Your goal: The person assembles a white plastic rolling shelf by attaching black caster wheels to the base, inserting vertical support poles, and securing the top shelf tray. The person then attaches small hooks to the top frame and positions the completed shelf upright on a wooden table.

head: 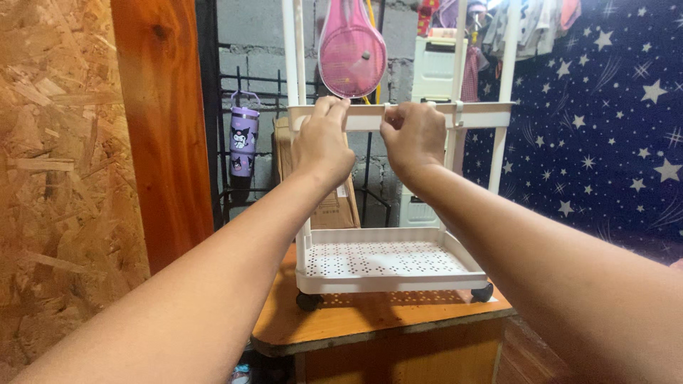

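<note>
A white plastic cart stands on a small wooden table (370, 320). Its lower tray (388, 281) is perforated and rides on black wheels (308, 301). White upright poles (290, 50) carry an upper tray, of which I see the front rim (484, 114). My left hand (324, 142) grips that rim near its left end, fingers curled over the top. My right hand (414, 139) pinches the same rim just right of the middle. Both forearms reach forward from the bottom corners.
A pink racket (351, 50) hangs behind the cart. A purple tumbler (243, 139) hangs on a black wire rack. A brown wooden post (163, 121) and chipboard wall (57, 178) stand left. A dark blue star-patterned cloth (605, 128) hangs right. A cardboard box (334, 206) leans behind.
</note>
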